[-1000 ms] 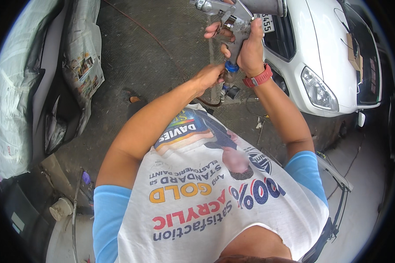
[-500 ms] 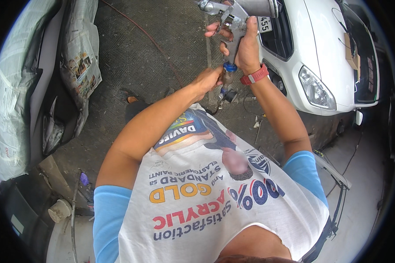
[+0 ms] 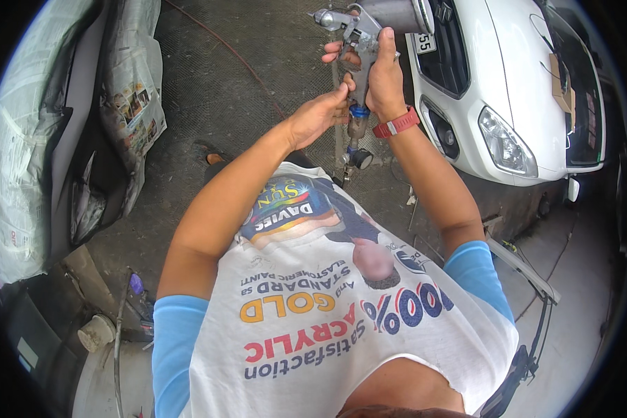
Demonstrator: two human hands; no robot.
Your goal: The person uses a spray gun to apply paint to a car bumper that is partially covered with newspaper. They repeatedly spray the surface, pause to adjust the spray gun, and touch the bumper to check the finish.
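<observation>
A silver spray gun [image 3: 361, 54] with a metal cup [image 3: 397, 15] is held up at the top of the view, its nozzle pointing left. My right hand [image 3: 384, 80] is closed around its grip, the fingers curling out on the far side. Below the grip come a blue collar [image 3: 359, 111] and a fitting with a small dark round gauge [image 3: 361, 159]. My left hand [image 3: 318, 118] is closed in a pinch at the grip's lower left side, just above the collar. Its fingertips are partly hidden there.
At right stands a white car [image 3: 498, 70], close to my right forearm. Panels masked with plastic and newspaper [image 3: 136, 104] stand at left. A thin reddish hose [image 3: 237, 59] crosses the dark floor. A dirty white bucket [image 3: 96, 333] sits at lower left beside a pole [image 3: 118, 348].
My left hand has moved up from the blue collar to the lower part of the grip. The spray gun and my right hand have shifted slightly left.
</observation>
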